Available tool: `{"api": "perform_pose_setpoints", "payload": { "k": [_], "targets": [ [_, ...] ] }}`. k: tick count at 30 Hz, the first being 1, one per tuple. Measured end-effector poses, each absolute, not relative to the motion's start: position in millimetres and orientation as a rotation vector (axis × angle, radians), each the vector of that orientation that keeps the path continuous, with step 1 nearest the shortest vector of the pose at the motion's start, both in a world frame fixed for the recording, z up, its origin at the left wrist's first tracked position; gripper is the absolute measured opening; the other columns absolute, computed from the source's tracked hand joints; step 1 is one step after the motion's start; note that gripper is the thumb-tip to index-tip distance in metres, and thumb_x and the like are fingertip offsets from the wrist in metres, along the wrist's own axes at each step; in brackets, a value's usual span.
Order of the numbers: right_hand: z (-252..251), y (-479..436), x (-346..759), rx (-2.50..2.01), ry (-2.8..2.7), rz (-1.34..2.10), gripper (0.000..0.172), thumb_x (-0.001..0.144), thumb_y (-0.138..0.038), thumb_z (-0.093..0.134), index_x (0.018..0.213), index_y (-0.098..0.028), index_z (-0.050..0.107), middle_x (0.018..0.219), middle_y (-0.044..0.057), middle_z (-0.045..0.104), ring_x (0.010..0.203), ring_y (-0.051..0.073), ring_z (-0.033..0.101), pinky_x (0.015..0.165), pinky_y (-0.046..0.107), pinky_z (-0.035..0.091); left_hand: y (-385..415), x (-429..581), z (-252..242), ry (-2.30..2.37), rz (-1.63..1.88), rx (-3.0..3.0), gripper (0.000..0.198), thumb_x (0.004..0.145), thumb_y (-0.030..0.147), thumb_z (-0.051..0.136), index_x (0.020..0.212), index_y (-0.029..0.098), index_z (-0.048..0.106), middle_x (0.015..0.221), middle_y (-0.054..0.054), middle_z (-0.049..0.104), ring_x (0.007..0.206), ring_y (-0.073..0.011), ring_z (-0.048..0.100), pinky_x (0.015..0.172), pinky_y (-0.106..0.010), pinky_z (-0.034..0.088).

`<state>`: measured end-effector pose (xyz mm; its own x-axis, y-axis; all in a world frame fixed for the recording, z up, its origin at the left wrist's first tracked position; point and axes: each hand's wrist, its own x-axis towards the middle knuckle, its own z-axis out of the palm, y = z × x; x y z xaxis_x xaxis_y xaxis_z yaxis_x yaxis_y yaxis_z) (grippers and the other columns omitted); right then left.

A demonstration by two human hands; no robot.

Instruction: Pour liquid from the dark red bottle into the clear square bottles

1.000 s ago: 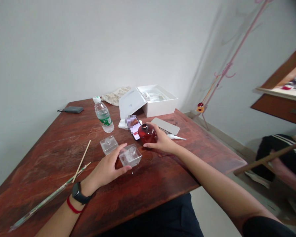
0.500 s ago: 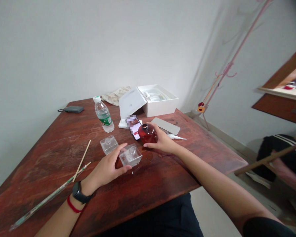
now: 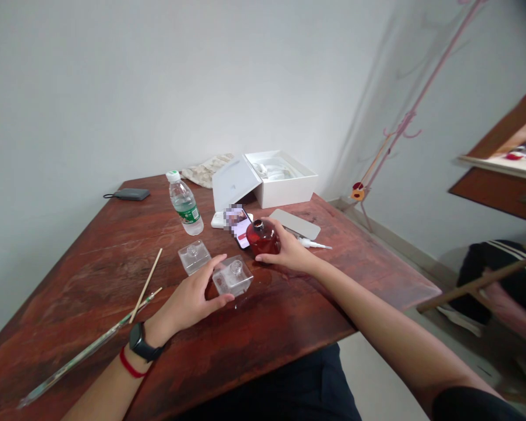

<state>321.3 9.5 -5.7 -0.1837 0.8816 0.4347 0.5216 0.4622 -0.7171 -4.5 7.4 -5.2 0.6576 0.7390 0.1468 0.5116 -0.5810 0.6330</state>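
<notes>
On tbl (image 3: pixel 298 316): device (image 3: pixel 132 195) far L; water btl (image 3: pixel 187 211) to its R; cloth (image 3: pixel 208 171) behind btl. Box (image 3: pixel 284 194) far ctr, lid (image 3: pixel 232 184) against its L side. Phone (image 3: pixel 242 239) before lid, L of round btl (image 3: pixel 263 241). L container (image 3: pixel 193 258), R container (image 3: pixel 233 278) (nearer) near ctr. Sticks (image 3: pixel 146 283) near L.

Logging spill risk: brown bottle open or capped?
Open. The brown bottle is upright in the right hand's grip, its mouth showing at the neck with no cap on. Fill level: cannot tell.

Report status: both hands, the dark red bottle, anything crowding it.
Right hand gripping dark red bottle, upright, mouth open. Left hand curved around nearer transparent container, grip unclear. Phone close beside bottle.
</notes>
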Motion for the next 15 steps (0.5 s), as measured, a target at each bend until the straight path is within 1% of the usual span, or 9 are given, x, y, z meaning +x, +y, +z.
{"api": "perform_pose_setpoints", "payload": {
  "k": [9,15],
  "targets": [
    [-4.0,8.6,320.8,-1.188,-1.850,0.522,0.098,0.079,-0.039,0.096,0.161,-0.028,0.043,0.159,0.016,0.063,0.144,0.037,0.064,0.123,0.055,0.049,9.1,-5.5,-8.1,0.976,0.526,2.321,0.095,0.098,0.080,0.064,0.167,0.021,0.037,0.149,-0.021,0.069,0.135,-0.0424,0.069,0.115,-0.059,0.054],
    [-2.4,8.0,319.5,-1.171,-1.853,0.515,0.097,0.078,-0.038,0.096,0.160,-0.029,0.044,0.158,0.016,0.063,0.146,0.037,0.063,0.124,0.055,0.048,9.7,-5.0,-8.6,0.964,0.543,2.323,0.093,0.098,0.078,0.065,0.168,0.025,0.036,0.145,-0.018,0.071,0.130,-0.0410,0.072,0.112,-0.058,0.056]
  ]
}}
